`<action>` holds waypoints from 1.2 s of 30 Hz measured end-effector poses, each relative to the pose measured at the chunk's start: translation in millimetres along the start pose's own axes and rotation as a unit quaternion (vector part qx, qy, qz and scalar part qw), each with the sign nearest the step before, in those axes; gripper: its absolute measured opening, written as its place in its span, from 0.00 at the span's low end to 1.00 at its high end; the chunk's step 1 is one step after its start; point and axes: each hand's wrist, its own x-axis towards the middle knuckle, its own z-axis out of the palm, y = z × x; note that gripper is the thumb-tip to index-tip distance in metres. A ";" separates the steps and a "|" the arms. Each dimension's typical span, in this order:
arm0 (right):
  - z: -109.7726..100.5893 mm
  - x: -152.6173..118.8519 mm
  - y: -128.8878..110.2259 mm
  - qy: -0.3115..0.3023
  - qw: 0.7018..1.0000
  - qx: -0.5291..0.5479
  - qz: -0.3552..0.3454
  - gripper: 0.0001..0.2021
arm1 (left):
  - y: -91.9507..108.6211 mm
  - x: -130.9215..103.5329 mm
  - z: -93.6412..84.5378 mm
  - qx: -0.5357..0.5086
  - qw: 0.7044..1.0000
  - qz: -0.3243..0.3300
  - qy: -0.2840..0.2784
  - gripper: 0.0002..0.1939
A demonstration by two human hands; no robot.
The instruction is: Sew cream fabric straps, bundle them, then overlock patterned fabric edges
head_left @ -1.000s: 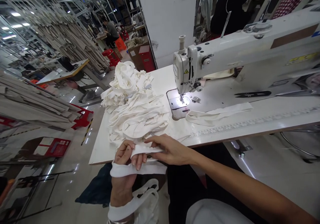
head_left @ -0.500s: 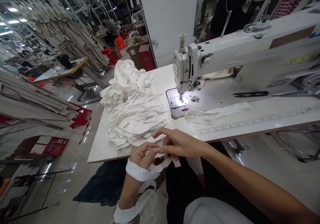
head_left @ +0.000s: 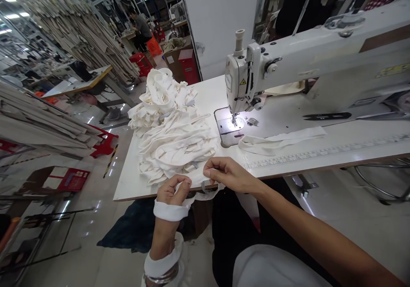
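At the table's front edge, my left hand [head_left: 173, 191] pinches one end of a white fabric strip [head_left: 195, 177]. My right hand [head_left: 226, 174] pinches the same strip a short way to the right, so it stretches between both hands. A loose length of it hangs below them. White fabric bands wrap my left wrist and forearm. Just beyond my hands lies a pile of white strips [head_left: 176, 144], with a second, taller heap [head_left: 162, 92] behind it. The sewing machine [head_left: 238, 82] stands to the right, its needle area lit.
A folded white strip [head_left: 278, 142] lies right of the needle plate, behind a ruler scale [head_left: 323, 150] along the front edge. Black thread snips [head_left: 328, 116] rest by the machine. A person [head_left: 141, 28] sits far back.
My hands have moved apart, and the strip is now spread between them. My left hand shifted left and slightly up. The view has shifted slightly.
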 end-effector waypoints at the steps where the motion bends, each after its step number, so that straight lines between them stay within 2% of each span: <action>1: 0.7 0.9 0.3 0.005 1.000 0.001 -0.003 0.10 | 0.1 0.1 0.4 -0.014 1.000 -0.007 0.006 0.16; 8: 4.3 5.3 3.0 0.010 1.000 0.022 -0.006 0.11 | -2.4 2.8 3.5 -0.072 0.996 -0.027 0.042 0.19; 12: 4.0 5.9 5.1 0.016 1.000 0.019 -0.009 0.12 | -3.3 1.4 4.6 -0.112 0.993 -0.015 0.024 0.18; 14: 4.4 6.5 4.9 0.024 0.999 0.017 -0.019 0.12 | -4.9 -2.8 4.8 -0.166 0.986 -0.018 -0.029 0.17; 16: 6.8 7.3 2.8 0.019 0.999 0.020 -0.031 0.12 | -8.9 -9.2 4.8 -0.235 0.960 -0.067 -0.137 0.16; 19: 14.1 8.3 -3.5 -0.044 0.998 0.026 -0.041 0.10 | -18.7 -19.9 5.4 -0.332 0.877 -0.142 -0.318 0.14; 21: 18.8 9.4 -8.6 -0.063 0.996 0.005 -0.057 0.09 | -25.1 -25.6 6.2 -0.372 0.838 -0.144 -0.371 0.11; 24: 19.7 15.0 -15.2 -0.060 0.991 -0.068 -0.098 0.08 | -32.3 -30.8 7.2 -0.402 0.822 -0.113 -0.386 0.08; 26: 16.0 24.3 -17.4 -0.063 0.976 -0.144 -0.148 0.08 | -34.9 -32.4 9.0 -0.413 0.804 -0.060 -0.423 0.13; 27: 13.3 30.9 -17.6 -0.042 0.964 -0.195 -0.175 0.07 | -34.9 -32.7 10.7 -0.428 0.780 -0.021 -0.456 0.18; 29: 7.9 47.0 -16.3 0.059 0.922 -0.320 -0.210 0.04 | -30.2 -32.0 15.4 -0.454 0.726 0.046 -0.514 0.32; 30: 5.6 55.4 -15.1 0.115 0.893 -0.381 -0.209 0.05 | -25.0 -30.6 17.7 -0.454 0.722 0.071 -0.517 0.38; 31: 3.6 63.2 -13.8 0.158 0.866 -0.432 -0.197 0.06 | -17.8 -28.3 19.4 -0.432 0.750 0.093 -0.493 0.41; 32: 2.0 69.9 -12.4 0.182 0.843 -0.471 -0.185 0.07 | -9.2 -24.7 20.1 -0.381 0.808 0.120 -0.433 0.41; 33: 0.8 75.1 -11.0 0.189 0.829 -0.495 -0.178 0.07 | 0.3 -19.8 19.7 -0.294 0.878 0.160 -0.343 0.36; 34: 0.0 78.9 -9.6 0.187 0.823 -0.507 -0.177 0.05 | 9.9 -13.3 18.1 -0.180 0.932 0.214 -0.232 0.28; 35: -0.4 81.2 -8.4 0.183 0.820 -0.511 -0.181 0.04 | 18.8 -5.4 15.6 -0.056 0.952 0.277 -0.116 0.19; 36: -0.6 82.5 -7.3 0.180 0.819 -0.512 -0.186 0.04 | 26.4 3.8 12.6 0.065 0.940 0.336 -0.015 0.12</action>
